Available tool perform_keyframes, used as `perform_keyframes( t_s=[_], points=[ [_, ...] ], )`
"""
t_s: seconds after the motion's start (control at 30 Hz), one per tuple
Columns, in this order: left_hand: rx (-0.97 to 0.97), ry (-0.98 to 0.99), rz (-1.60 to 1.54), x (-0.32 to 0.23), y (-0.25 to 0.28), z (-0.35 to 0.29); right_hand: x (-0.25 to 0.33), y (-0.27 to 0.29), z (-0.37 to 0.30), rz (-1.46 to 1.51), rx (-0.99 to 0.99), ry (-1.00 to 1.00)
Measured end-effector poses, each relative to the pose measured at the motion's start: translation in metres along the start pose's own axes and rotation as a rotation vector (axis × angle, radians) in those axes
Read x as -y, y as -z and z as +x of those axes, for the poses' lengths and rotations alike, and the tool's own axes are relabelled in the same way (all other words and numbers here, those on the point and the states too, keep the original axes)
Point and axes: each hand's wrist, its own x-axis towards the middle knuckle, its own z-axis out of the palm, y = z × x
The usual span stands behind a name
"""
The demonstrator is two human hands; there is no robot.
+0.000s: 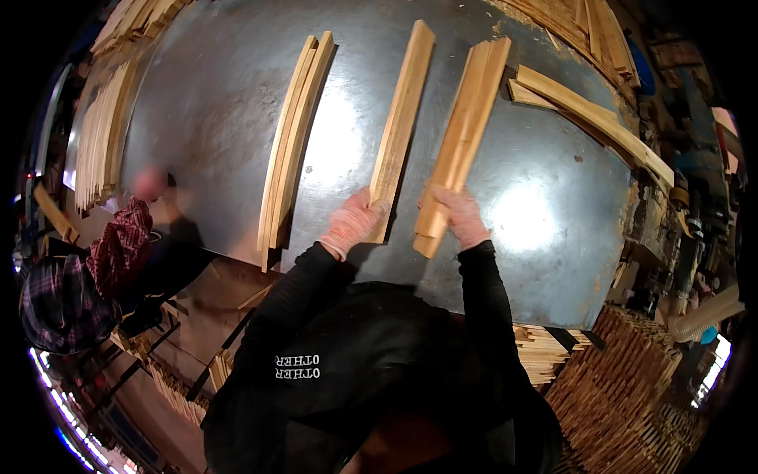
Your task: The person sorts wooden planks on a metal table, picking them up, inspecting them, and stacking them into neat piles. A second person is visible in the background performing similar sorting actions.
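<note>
I stand at a shiny grey metal table (213,118). My left hand (353,223), in a pale glove, grips the near end of a single long wooden slat (403,118) that lies flat and runs away from me. My right hand (459,215), also gloved, holds the near end of a small stack of wooden slats (466,130) just to the right of the single one. The two bundles lie almost parallel, a hand's width apart.
A third pair of thin slats (292,142) lies to the left on the table. More slats (592,118) rest at the far right edge, and stacks (99,142) line the left edge. Another person (118,253) stands at the left. Piled wood (632,371) sits lower right.
</note>
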Motion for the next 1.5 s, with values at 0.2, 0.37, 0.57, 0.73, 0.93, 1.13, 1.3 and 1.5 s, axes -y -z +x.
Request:
perform_keyframes(
  t_s=[0.2, 0.37, 0.57, 0.73, 0.93, 1.13, 1.3, 1.5],
  points=[
    [0.042, 0.042, 0.222, -0.014, -0.020, 0.012, -0.020, -0.055, 0.029, -0.906, -0.212, -0.061],
    [0.116, 0.097, 0.296, -0.024, -0.015, 0.017, 0.005, -0.061, 0.036, -1.089, 0.045, -0.183],
    [-0.015, 0.121, 0.330, -0.040, -0.003, 0.010, -0.012, -0.039, 0.057, -0.961, 0.122, -0.011],
    [-0.071, 0.043, -0.488, -0.052, 0.079, -0.031, 0.017, 0.006, 0.056, -0.188, -0.150, 0.177],
    [-0.761, -0.011, 0.456, 0.032, 0.254, -0.019, 0.022, 0.096, 0.068, -0.469, -0.365, 0.170],
    [-0.588, 0.387, 0.912, 0.094, 0.316, 0.001, 0.023, 0.139, 0.082, -0.587, -0.580, 0.218],
    [-0.790, -0.094, 1.000, -0.039, 0.243, 0.078, 0.025, 0.237, 0.119, -0.297, -0.950, 0.465],
    [-0.006, -0.735, 0.810, -0.272, -0.025, 0.327, 0.119, 0.262, 0.153, -0.430, -1.329, 0.128]
  ],
)
